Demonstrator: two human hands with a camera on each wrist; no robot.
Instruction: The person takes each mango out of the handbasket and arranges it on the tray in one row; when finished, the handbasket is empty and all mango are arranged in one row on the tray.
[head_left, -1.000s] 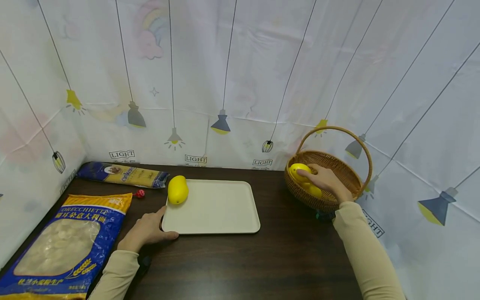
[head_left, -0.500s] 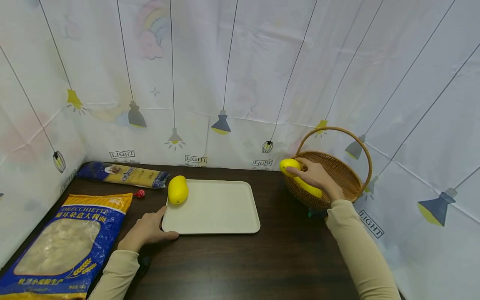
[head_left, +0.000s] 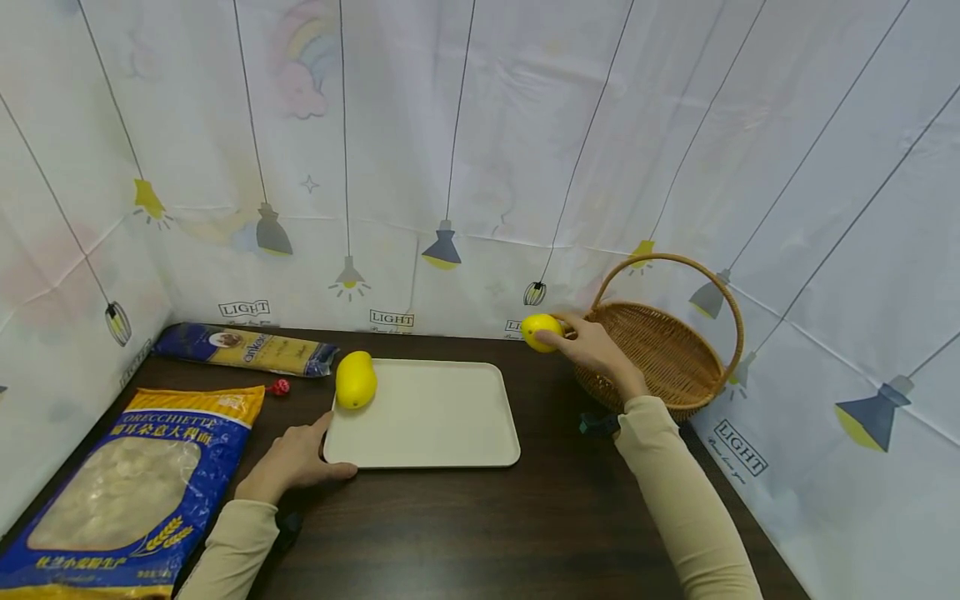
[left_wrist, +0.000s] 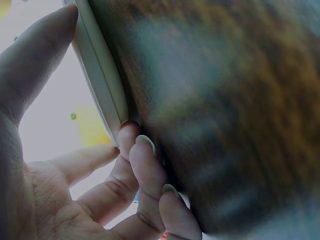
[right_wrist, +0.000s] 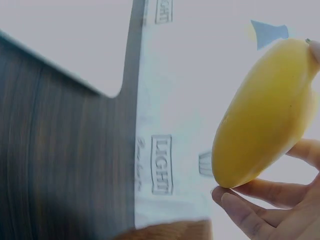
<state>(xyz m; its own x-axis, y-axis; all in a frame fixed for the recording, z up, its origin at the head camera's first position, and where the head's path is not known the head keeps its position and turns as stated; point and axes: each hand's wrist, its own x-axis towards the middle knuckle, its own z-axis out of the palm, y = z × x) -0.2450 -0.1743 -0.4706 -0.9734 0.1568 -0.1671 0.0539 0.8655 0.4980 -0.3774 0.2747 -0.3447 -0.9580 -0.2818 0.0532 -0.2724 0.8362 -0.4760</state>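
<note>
My right hand [head_left: 596, 348] holds a yellow mango [head_left: 542, 332] up at the left side of the wicker basket [head_left: 671, 354]. In the right wrist view the long mango [right_wrist: 265, 115] lies slanted, fingertips against its lower end and side. My left hand [head_left: 296, 458] steadies a cream rectangular tray [head_left: 435, 417] at its near left corner, thumb along the front edge. Curled fingers [left_wrist: 147, 165] meet the rim of the tray [left_wrist: 102, 70] in the left wrist view. Another yellow mango [head_left: 356, 380] lies at the tray's far left corner. The right hand and forearm hide the basket's near left part.
A large blue and yellow orecchiette bag [head_left: 123, 483] lies left of the left forearm. Behind it are a long pasta packet [head_left: 243, 348] and a small red item [head_left: 280, 387]. The basket's tall handle [head_left: 738, 317] arches up near the printed back curtain [head_left: 465, 167].
The right hand has lifted the mango out of the basket and carried it left past the basket's rim. Left hand, tray and the mango on it stay put.
</note>
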